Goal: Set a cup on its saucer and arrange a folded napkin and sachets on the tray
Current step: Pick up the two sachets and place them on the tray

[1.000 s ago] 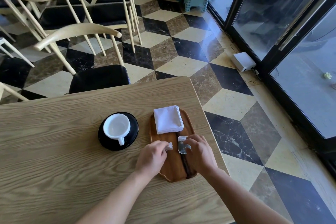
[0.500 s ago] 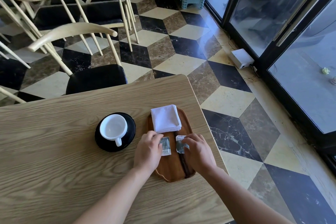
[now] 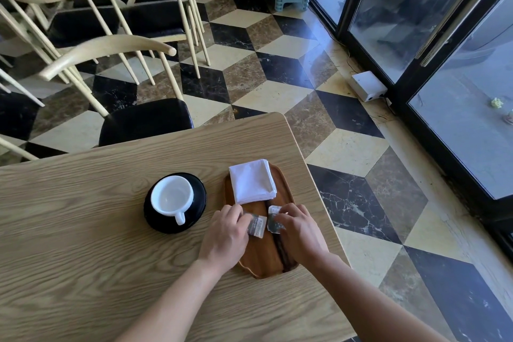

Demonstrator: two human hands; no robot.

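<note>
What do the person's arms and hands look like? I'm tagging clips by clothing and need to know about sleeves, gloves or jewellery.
Both forearms are bare as far as the frame shows: no sleeves in view. The left hand and right hand wear no gloves, and no rings, watch, bracelets or markings are visible on them or the wrists.

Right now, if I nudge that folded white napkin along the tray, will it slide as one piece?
Probably not cleanly. The napkin shows stacked layered edges at its right side, so upper folds may shift or fan. It looks thin and light, likely floppy if lifted by one corner. It overhangs the tray rim at the far end, so a push could drag it off.
</note>
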